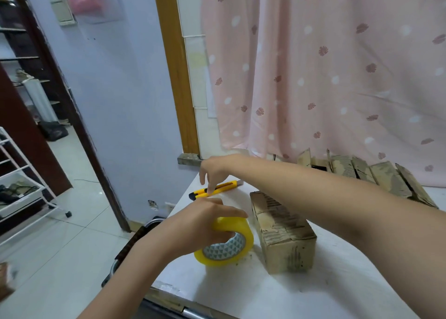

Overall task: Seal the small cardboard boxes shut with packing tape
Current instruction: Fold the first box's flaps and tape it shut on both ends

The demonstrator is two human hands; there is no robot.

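Note:
A small worn cardboard box (283,234) stands closed on the white table (277,294). Left of it, a yellow roll of packing tape (231,248) stands tilted on the table, and my left hand (200,224) grips its top edge, thumb stretched toward the box. Behind the roll lies a yellow and black utility knife (225,187). My right hand (213,171) reaches across over the box and its fingertips touch the knife; I cannot see whether they close round it.
Several flattened and open cardboard boxes (376,174) are piled at the back right under a pink curtain (325,77). The table's left edge drops to a tiled floor with a white wire rack (21,188) and a doorway.

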